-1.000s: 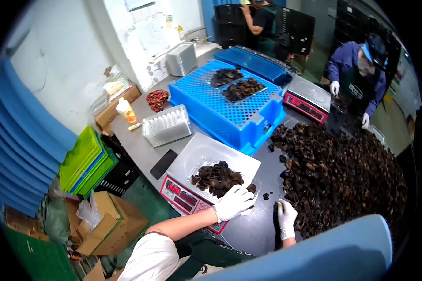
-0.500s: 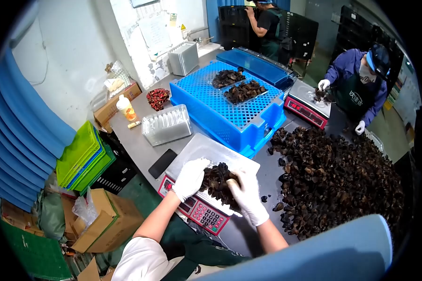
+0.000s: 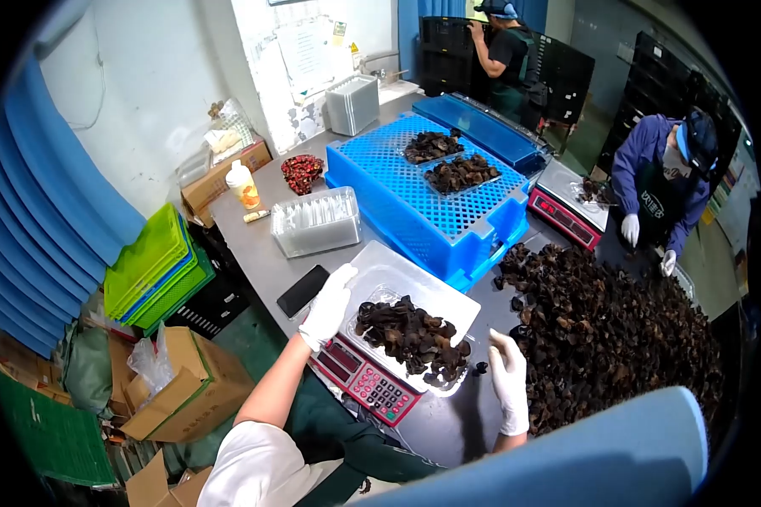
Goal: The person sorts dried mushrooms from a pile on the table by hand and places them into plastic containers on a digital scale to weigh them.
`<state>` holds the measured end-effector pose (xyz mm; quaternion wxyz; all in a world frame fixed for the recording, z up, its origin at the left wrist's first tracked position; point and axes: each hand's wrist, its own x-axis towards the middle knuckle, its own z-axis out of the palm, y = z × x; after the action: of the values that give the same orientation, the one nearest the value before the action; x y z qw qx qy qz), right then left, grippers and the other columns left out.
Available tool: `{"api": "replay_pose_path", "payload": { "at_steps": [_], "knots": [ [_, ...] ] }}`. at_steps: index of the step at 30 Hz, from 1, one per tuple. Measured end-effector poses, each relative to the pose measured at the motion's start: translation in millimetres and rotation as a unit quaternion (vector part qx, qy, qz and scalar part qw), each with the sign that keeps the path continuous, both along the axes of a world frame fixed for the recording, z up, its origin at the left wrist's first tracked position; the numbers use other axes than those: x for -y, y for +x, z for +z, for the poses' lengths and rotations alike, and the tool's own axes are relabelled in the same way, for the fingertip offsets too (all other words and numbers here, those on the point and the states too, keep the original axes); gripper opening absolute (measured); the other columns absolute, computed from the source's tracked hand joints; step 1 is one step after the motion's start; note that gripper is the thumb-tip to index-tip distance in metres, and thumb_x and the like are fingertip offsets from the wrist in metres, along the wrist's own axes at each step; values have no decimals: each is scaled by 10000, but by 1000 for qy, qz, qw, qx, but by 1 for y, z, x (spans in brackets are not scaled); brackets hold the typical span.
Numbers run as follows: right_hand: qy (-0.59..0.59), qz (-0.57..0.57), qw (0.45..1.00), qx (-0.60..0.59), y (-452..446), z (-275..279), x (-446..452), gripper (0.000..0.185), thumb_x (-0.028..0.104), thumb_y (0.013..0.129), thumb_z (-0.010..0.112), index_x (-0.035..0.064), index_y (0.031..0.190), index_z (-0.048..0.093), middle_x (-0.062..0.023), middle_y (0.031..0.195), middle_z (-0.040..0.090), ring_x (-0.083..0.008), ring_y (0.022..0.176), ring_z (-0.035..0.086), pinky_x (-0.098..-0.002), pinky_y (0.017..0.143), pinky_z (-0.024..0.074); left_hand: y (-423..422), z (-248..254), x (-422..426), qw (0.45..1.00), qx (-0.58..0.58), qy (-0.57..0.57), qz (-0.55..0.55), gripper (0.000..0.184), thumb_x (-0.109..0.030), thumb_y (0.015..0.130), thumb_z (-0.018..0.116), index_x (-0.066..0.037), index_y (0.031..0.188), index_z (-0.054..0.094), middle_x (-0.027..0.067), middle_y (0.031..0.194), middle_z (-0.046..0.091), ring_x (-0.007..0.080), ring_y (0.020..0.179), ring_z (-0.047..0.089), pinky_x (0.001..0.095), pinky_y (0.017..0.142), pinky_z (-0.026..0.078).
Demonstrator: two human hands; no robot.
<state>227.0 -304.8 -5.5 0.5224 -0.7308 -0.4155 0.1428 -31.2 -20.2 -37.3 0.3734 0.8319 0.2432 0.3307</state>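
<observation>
A clear plastic tray [image 3: 384,296] holding dark wood ear mushrooms [image 3: 410,336] rests on the platform of a red digital scale [image 3: 370,377] in front of me. My left hand [image 3: 330,311], in a white glove, is at the tray's left side with its fingers stretched out and nothing in it. Off to the right of the scale is my right hand [image 3: 507,380], gloved too, its fingers apart and empty. It hovers by the near-left edge of a large pile of wood ears [image 3: 613,329].
Behind the scale, a blue crate [image 3: 397,211] bears two filled trays. Left of it are stacked empty trays [image 3: 317,224], a black phone [image 3: 303,291], a bottle [image 3: 243,188] and a red bundle [image 3: 302,173]. A co-worker [image 3: 664,182] stands across by another scale [image 3: 566,211].
Both my hands have come off the wood ears in the tray, the right one moving right toward the pile. The view has shifted slightly. The co-worker's hand has left the other scale.
</observation>
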Motion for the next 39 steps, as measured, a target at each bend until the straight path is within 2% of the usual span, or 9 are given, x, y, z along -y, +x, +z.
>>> {"api": "replay_pose_path", "payload": {
  "at_steps": [7,15,19,22,28,31,36,38,39],
  "knots": [
    [-67,-27,988,-133,-12,-44,52,265,32,922,568,-40,1170,628,-119,1077,688,-172,1003,629,-294,909,488,3,41,8,997,-40,50,44,365,-106,980,462,-57,1333,540,177,1408,485,305,1336,437,379,1129,318],
    [-73,22,982,-171,-30,-60,64,308,78,930,619,-38,1215,611,-118,1086,693,-142,989,639,-266,894,495,40,35,35,987,-80,134,-39,345,-89,931,529,-79,1268,601,170,1384,514,350,1310,453,429,1115,346],
    [-85,42,980,-176,-33,-75,62,330,147,938,623,-35,1213,616,-137,1137,689,-182,1033,647,-294,920,494,61,24,58,929,-160,313,-116,358,-183,880,542,-45,1205,603,170,1270,547,360,1190,500,435,1010,398],
    [-88,66,971,-212,-38,-79,60,373,143,937,620,-33,1263,583,-109,1097,688,-156,992,646,-283,897,498,61,17,70,927,-150,308,-153,374,-151,887,535,-49,1242,598,189,1355,516,383,1244,469,454,1084,341],
    [-82,112,954,-265,-49,-66,51,520,96,948,582,-11,1426,409,-72,972,663,-108,752,622,-248,680,517,45,40,42,982,-27,185,19,311,-151,926,494,-47,1189,623,189,1173,618,354,1106,560,442,976,424],
    [-93,119,942,-298,-50,-58,45,670,97,949,570,18,1519,228,-82,932,654,-116,738,626,-251,642,514,16,17,12,966,-155,183,95,305,-191,967,459,-43,1178,623,187,1104,634,347,1034,606,410,949,457],
    [-89,68,961,-252,-58,-54,29,706,134,907,604,86,1524,264,-23,789,614,-92,639,590,-256,606,502,6,-23,3,972,-229,46,-35,356,-238,969,459,-10,1205,598,217,1152,638,378,1124,576,420,964,459],
    [-54,29,972,-228,-58,-61,22,695,121,899,594,53,1513,276,-31,759,613,-95,631,584,-261,614,501,11,-34,1,984,-175,-10,-35,341,-223,963,483,3,1195,590,192,1032,670,314,955,652,386,869,503],
    [-40,-4,980,-193,-56,-65,17,659,106,884,584,9,1485,330,-34,803,596,-78,610,540,-247,588,484,17,-21,8,969,-181,-167,-7,307,-195,955,519,12,1171,588,120,908,669,195,726,647,334,709,523]
  ]
}}
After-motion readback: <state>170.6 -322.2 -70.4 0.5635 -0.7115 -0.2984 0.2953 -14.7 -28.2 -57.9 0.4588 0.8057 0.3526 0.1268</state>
